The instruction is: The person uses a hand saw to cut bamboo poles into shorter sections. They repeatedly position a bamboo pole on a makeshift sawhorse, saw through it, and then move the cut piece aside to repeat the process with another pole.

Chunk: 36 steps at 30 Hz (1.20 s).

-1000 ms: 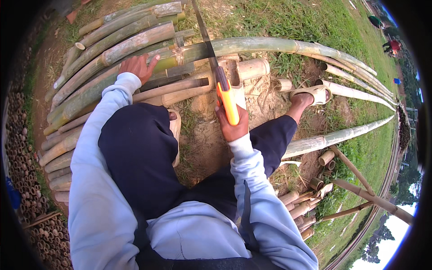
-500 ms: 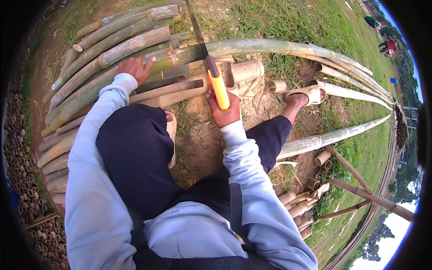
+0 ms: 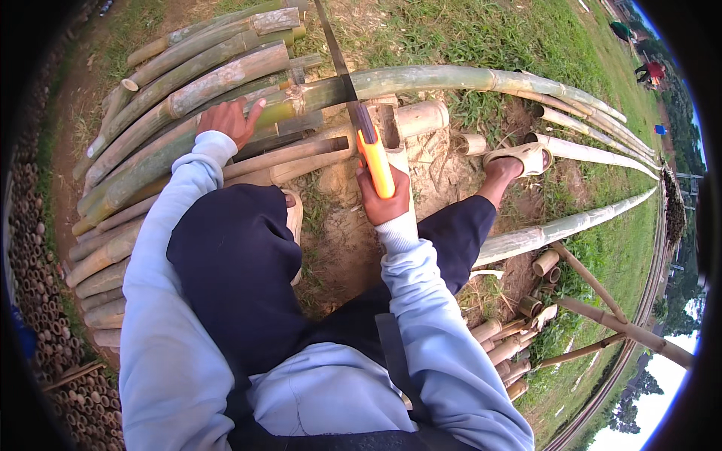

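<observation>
A long green bamboo pole [image 3: 429,78] runs across in front of me. My left hand [image 3: 228,121] lies over its left part, thumb spread away from the fingers. In my right hand [image 3: 385,195] is the orange handle of a handsaw [image 3: 350,89], with the fingers wrapped round it. The saw's dark blade crosses the pole to the right of my left hand, pointing away from me. Whether its teeth are inside a cut cannot be made out. Below the pole, near the saw handle, lies a short bamboo piece [image 3: 423,118] with an opening in its side.
Several cut bamboo lengths [image 3: 226,71] lie side by side at the left. More long poles [image 3: 571,225] stretch off to the right. Short offcuts [image 3: 514,347] and a bamboo frame [image 3: 624,327] stand at lower right. Stacked bamboo ends [image 3: 90,398] fill the lower left.
The saw and my right hand have shifted a little toward me and to the right. My left hand stays on the pole. The whole view has moved slightly.
</observation>
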### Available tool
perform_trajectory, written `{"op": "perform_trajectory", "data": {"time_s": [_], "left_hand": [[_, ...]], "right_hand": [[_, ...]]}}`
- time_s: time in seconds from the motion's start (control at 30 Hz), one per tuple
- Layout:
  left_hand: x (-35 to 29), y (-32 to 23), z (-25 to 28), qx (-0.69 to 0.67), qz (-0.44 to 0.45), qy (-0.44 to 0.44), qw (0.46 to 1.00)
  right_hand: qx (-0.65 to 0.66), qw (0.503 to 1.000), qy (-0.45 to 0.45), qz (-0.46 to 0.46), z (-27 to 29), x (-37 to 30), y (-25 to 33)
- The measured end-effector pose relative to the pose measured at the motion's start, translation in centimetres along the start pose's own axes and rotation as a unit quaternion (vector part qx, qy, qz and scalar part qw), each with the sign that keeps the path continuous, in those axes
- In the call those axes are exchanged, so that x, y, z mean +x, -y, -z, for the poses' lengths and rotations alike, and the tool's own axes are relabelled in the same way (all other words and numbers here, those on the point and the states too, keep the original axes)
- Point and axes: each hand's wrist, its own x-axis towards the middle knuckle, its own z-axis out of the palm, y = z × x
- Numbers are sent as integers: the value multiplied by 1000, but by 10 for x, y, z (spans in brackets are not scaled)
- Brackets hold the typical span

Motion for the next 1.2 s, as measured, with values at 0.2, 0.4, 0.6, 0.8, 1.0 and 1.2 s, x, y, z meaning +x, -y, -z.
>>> {"op": "perform_trajectory", "data": {"time_s": [0.2, 0.4, 0.6, 0.8, 1.0, 1.2], "left_hand": [[-6, 16, -4, 5, 12, -5, 1000], [-10, 12, 4, -12, 21, 10, 1000], [-3, -3, 2, 0, -12, 6, 1000], [-7, 20, 0, 9, -6, -6, 1000], [-7, 3, -5, -12, -23, -18, 1000], [-6, 7, 7, -16, -10, 28, 999]], "right_hand": [[9, 999, 9, -44, 32, -102, -3], [-63, 996, 20, -59, 64, -161, 38], [-6, 1000, -21, 18, -5, 18, 17], [-11, 996, 48, -71, 55, -133, -3], [-39, 997, 23, -64, 38, -85, -2], [55, 998, 19, 3, -24, 37, -13]]}}
